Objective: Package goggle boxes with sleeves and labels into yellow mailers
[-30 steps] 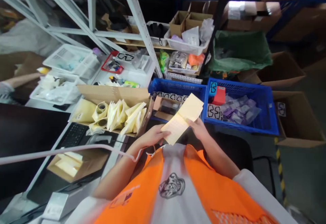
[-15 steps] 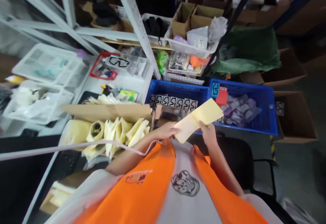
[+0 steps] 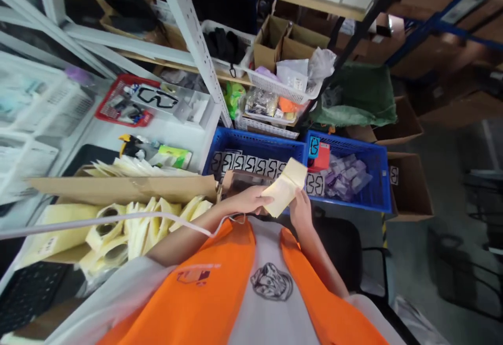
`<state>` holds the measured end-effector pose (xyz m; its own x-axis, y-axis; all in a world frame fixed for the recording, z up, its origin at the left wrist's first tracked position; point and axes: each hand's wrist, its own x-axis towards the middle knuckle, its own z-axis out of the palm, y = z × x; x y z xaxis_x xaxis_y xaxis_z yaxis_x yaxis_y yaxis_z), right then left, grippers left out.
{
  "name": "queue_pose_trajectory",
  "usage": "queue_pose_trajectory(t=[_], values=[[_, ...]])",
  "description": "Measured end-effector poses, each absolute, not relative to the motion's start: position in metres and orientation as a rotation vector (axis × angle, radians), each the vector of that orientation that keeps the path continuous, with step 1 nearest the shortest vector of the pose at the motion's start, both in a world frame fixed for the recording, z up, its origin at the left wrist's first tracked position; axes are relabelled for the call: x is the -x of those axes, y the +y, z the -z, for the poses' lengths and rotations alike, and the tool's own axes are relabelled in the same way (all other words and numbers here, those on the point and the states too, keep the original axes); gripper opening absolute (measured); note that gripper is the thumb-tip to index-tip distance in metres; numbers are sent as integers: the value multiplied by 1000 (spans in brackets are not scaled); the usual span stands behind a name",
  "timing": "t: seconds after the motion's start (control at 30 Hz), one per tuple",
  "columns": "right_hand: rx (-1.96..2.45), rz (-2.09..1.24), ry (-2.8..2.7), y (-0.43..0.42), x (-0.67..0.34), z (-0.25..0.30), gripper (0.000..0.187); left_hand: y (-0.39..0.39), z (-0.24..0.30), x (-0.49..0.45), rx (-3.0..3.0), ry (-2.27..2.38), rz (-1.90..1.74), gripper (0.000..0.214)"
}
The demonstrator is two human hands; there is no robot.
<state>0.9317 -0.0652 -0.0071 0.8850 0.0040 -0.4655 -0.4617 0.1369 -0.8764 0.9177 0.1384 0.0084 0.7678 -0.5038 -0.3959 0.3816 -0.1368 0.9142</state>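
A pale yellow mailer envelope [image 3: 280, 194] is between my two hands, in front of my chest, with a crease across its upper part. My left hand [image 3: 251, 199] pinches its lower left edge, thumb on top. On the right edge, near the crease, my right hand [image 3: 302, 208] grips it with closed fingers. Just left of my left forearm stands an open cardboard box [image 3: 126, 189] holding several similar yellow mailers [image 3: 151, 232], some of them curled. Behind the envelope, a blue bin [image 3: 257, 141] carries a row of labels with black outline shapes.
A second blue bin [image 3: 379, 177] holds small clear packets [image 3: 348, 177] and a red box [image 3: 320, 157]. Shelves with a white basket [image 3: 281, 82] rise behind. A white cord [image 3: 157, 215] crosses my left arm. A black chair [image 3: 341, 245] stands at right.
The view has turned to the right, so the surroundings sit further left. The envelope now looks shorter and more bent at its crease; both hands still hold it.
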Motion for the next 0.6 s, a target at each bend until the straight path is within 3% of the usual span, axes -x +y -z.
queue_pose_trajectory(t=[0.27, 0.6], values=[[1759, -177, -31, -80, -956, -12, 48, 134, -34, -886, -1590, -84, 542, 50], [1781, -598, -658, -12, -972, 10, 49, 111, -23, -783, -1419, 549, -32, 23]])
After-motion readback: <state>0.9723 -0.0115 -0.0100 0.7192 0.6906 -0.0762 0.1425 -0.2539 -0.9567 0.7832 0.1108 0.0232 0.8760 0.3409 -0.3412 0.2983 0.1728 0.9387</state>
